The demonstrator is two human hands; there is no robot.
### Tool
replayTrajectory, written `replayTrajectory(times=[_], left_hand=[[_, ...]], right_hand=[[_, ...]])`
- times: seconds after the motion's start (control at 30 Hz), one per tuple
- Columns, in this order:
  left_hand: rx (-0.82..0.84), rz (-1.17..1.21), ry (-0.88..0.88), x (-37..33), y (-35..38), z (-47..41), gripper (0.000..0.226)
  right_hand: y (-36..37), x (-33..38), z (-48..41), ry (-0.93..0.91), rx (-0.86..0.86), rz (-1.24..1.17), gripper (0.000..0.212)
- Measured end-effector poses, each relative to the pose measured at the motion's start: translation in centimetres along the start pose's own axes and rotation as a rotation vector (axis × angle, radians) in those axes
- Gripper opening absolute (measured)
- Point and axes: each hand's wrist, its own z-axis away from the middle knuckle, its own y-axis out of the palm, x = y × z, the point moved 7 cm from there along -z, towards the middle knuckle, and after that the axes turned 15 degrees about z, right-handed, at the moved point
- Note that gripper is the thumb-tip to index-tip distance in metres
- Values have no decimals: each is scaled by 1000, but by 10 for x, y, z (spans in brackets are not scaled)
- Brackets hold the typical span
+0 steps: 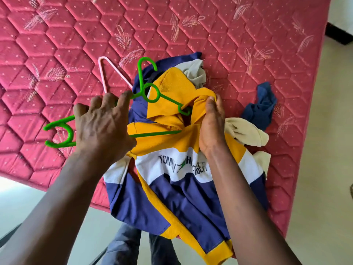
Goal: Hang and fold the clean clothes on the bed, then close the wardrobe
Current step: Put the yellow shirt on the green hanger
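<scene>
A yellow, white and navy polo shirt (172,169) lies over the near corner of the pink quilted mattress (57,35). A green plastic hanger (150,92) sits partly inside the shirt's neck, its hook pointing away from me. My left hand (101,125) grips the hanger's left arm, fingers curled over it. My right hand (212,123) pinches the yellow collar fabric over the hanger's right end. A pink hanger (104,73) lies on the mattress behind my left hand.
Under and beside the shirt lie a cream garment (246,134), a grey one (194,71) and a dark blue one (261,109). The mattress edge runs diagonally near me, with pale floor (324,169) to the right and my legs below.
</scene>
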Motion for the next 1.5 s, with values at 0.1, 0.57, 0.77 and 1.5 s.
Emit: replayTrajectory(times=[0.1,0.57,0.77,1.5], left_hand=[[-20,14,-35,0,6,8,113],[183,414,-39,38,69,-6,121],[212,460,19,38,80,-6,124],[81,304,222,-60,95,-55,118]], right_hand=[[18,20,10,-80,74,-7,44],[-45,-26,-53,-9,-78,646,36],[-10,-24,-85,-151,439,887,13],[-49,51,-72,-355,-328,667,35]])
